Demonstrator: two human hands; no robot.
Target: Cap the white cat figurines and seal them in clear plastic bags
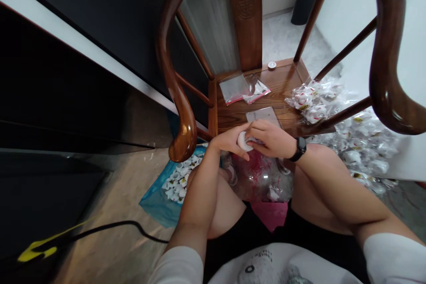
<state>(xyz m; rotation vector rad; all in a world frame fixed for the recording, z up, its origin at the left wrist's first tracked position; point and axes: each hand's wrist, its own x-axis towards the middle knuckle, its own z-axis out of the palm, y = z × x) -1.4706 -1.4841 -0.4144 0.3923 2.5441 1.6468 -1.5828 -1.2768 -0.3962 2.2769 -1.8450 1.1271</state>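
Note:
A small white rounded piece (244,141), perhaps a hollow ceramic one, is gripped in my left hand (229,139). My right hand (273,138), with a black watch on its wrist, has its fingers bent together against the right side of that piece; whatever they pinch is hidden. Just behind the hands lies a clear flat bag (264,115) on the wooden chair seat (229,119). Below them, a large transparent bag with pink markings (258,177) spreads between my legs, with a small wrapped item (274,192) on it.
Clear pink-edged bags (234,88) and a small round white item (272,65) lie on the seat. Many bagged white pieces (359,142) are heaped at right. A blue bag (159,208) holds loose white pieces at left. Curved chair arms (181,111) flank the seat; a bin (303,6) stands behind.

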